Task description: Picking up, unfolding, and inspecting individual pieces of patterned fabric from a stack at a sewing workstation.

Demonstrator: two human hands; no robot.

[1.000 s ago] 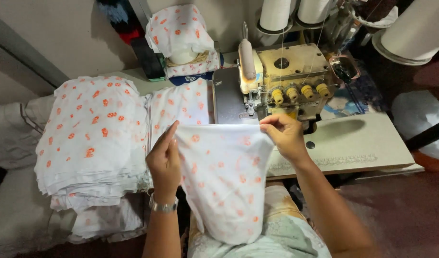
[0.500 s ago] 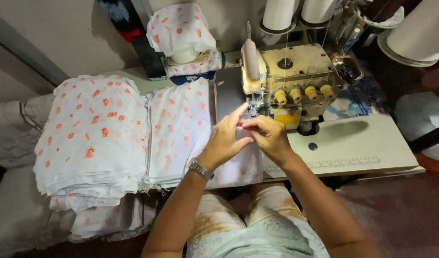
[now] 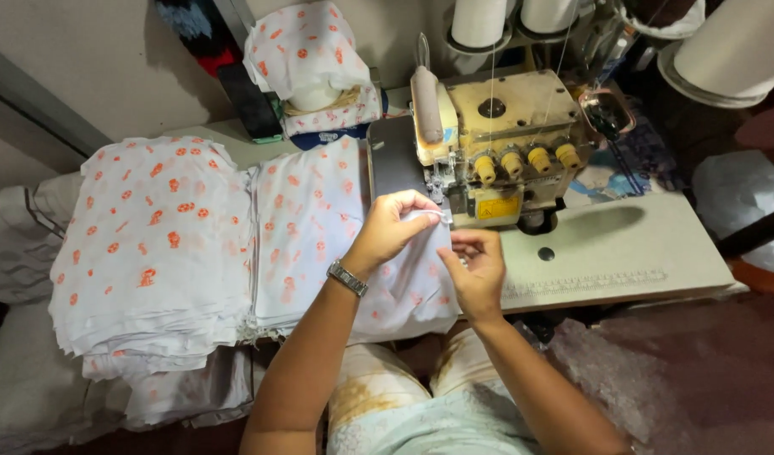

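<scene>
A white fabric piece with orange print lies on the sewing table in front of a beige overlock sewing machine. My left hand, with a metal watch on the wrist, pinches the fabric's top edge right at the machine's presser foot. My right hand rests on the same fabric a little nearer to me, its fingers curled on the cloth.
A tall stack of the same printed fabric sits at the left, with a lower pile beside it. More printed cloth is heaped at the back. Thread cones stand behind the machine. The table's bare top extends right.
The fabric was held up spread between both hands, then laid on the table. Both hands have brought its edge to the presser foot, and my right hand has drawn back a little.
</scene>
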